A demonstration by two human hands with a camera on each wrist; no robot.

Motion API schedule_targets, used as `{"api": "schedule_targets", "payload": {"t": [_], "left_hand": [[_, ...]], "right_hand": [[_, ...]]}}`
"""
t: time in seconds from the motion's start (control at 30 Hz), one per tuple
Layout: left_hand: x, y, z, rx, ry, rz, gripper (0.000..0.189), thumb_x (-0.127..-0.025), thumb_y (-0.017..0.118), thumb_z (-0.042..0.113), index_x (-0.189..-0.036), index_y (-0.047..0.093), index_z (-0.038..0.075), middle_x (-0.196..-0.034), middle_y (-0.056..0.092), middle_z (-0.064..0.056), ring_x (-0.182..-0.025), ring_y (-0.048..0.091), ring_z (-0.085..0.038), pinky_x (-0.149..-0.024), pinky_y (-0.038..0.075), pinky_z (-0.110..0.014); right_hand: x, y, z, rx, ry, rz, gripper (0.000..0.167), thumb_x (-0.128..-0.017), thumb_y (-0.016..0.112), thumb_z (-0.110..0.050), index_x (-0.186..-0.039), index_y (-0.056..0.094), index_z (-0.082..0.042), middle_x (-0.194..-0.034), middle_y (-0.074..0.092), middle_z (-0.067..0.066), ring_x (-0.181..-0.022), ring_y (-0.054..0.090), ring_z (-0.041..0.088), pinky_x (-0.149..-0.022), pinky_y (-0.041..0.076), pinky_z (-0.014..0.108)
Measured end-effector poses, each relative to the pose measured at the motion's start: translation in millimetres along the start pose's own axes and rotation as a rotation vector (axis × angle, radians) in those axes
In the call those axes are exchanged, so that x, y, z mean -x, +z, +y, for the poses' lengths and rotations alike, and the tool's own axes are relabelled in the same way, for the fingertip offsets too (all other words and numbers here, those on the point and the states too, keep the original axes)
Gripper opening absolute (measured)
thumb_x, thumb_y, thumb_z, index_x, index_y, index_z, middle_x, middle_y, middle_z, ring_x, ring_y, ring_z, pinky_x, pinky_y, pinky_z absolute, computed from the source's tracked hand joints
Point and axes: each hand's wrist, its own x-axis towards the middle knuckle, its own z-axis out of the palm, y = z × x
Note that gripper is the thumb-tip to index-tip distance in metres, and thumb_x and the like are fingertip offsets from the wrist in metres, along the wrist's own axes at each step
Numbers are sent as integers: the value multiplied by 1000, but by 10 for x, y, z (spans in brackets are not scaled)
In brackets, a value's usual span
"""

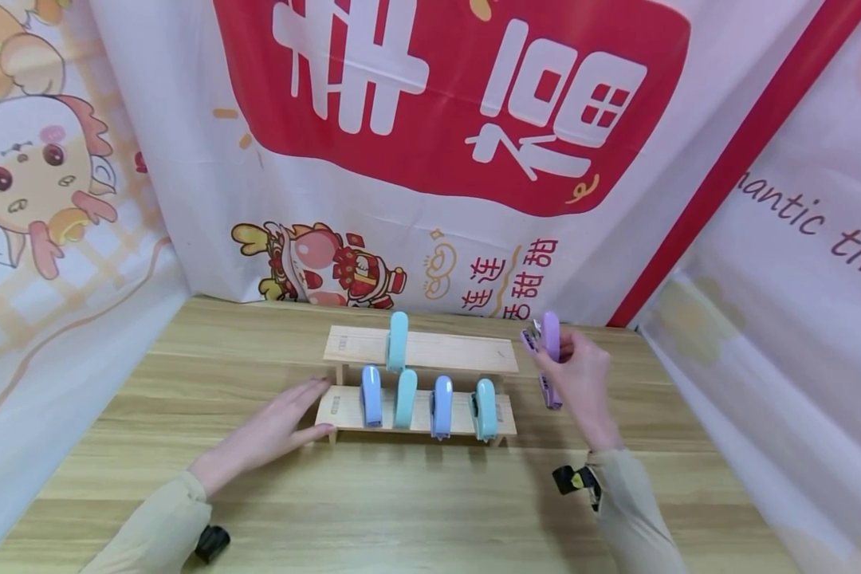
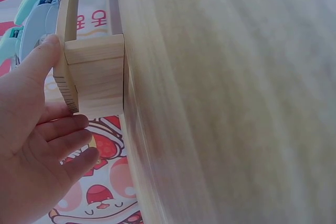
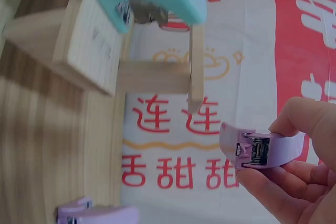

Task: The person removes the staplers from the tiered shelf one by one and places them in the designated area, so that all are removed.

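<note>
Between its thumb and fingers my right hand (image 1: 577,371) pinches a purple stapler (image 3: 268,148), raised beside the right end of the upper wooden shelf (image 1: 459,351). A second purple stapler (image 1: 550,392) is on the table below that hand. My left hand (image 1: 287,422) lies at the left end of the lower wooden shelf (image 1: 416,428), its thumb touching the front corner and its fingers extended. On the lower shelf stand two blue staplers (image 1: 371,396) and two teal staplers (image 1: 485,410), alternating. One teal stapler (image 1: 397,341) stands on the upper shelf, left of its middle.
The two-step wooden rack is on a wood-grain table (image 1: 402,502). A printed cloth (image 1: 373,183) with red and white designs hangs close behind the rack, and more cloth walls (image 1: 782,319) flank the table on both sides.
</note>
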Motion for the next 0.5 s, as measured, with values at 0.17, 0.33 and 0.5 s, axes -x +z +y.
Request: {"api": "schedule_targets", "payload": {"t": [0.17,0.33,0.5], "left_hand": [[3,-7,11,-10,14,15,81,-92,62,55,-148,41,-1,-151,43,-26,-138,45,-44,-113,41,-61],[8,-8,17,-14,17,13,80,-92,63,53,-148,42,-1,-151,44,-26,-138,46,-44,-113,41,-60],[13,-5,11,-10,10,9,82,-92,61,56,-148,41,0,-152,43,-26,-138,45,-44,-113,41,-60]], "right_hand": [[5,-49,165,33,41,12,25,-83,77,-16,-98,67,2,-89,73,21,-75,70,28,-61,61,34],[12,-89,313,40,62,31,25,-82,76,-15,-98,67,2,-88,74,21,-75,69,28,-57,54,19],[23,-109,456,68,96,62,25,-81,77,-14,-98,67,2,-88,74,20,-75,69,27,-56,48,12]]}}
